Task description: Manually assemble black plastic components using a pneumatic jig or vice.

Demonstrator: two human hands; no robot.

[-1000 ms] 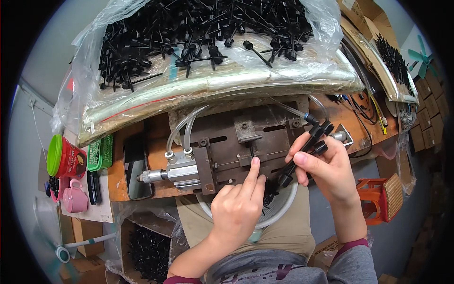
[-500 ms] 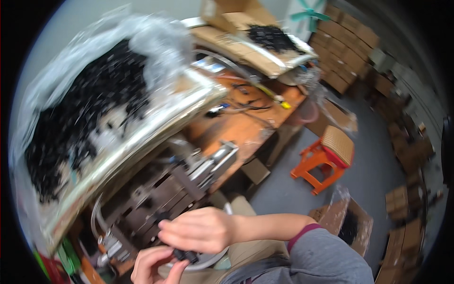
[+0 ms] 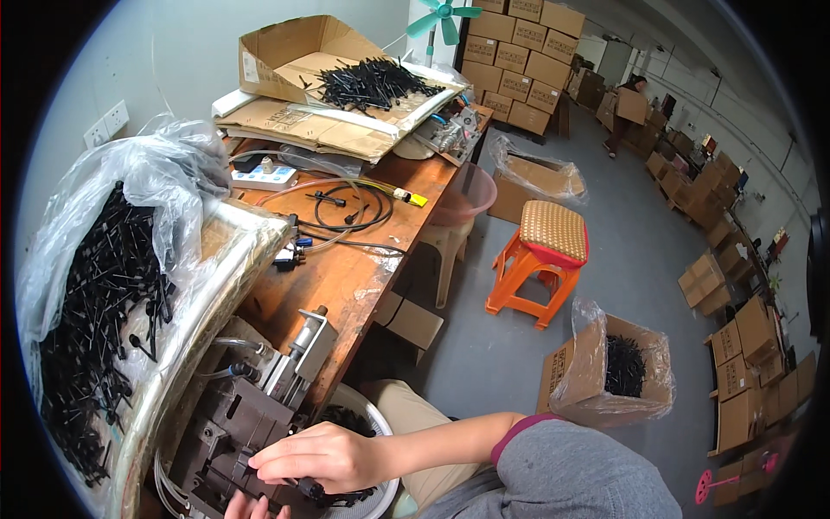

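My right hand (image 3: 324, 456) is over the dark metal fixture (image 3: 233, 415) on the bench, its fingertips pressed together at a small black piece in the slot. Under its palm a black plastic part (image 3: 309, 488) with a rounded end sticks out, seemingly held there. My left hand (image 3: 251, 508) shows only fingertips at the lower edge, slightly apart beside the fixture, with nothing visible in them. Below my right wrist stands a white mesh basket (image 3: 386, 500) with black parts in it. A metal cylinder (image 3: 304, 336) is mounted at the fixture's far end.
At left, a plastic-lined tray (image 3: 226, 259) holds a heap of black stemmed parts (image 3: 104, 346). More lie on cardboard (image 3: 372, 85) at the back. Cables (image 3: 354, 208) cross the wooden bench (image 3: 363, 277). An orange stool (image 3: 536, 268) and open carton (image 3: 596, 389) stand right; a person carries a box (image 3: 631, 105) far off.
The view has swung, bringing more of the room in. Both hands, earlier together around black parts before the fixture, are now apart; the right one is at the fixture's slot.
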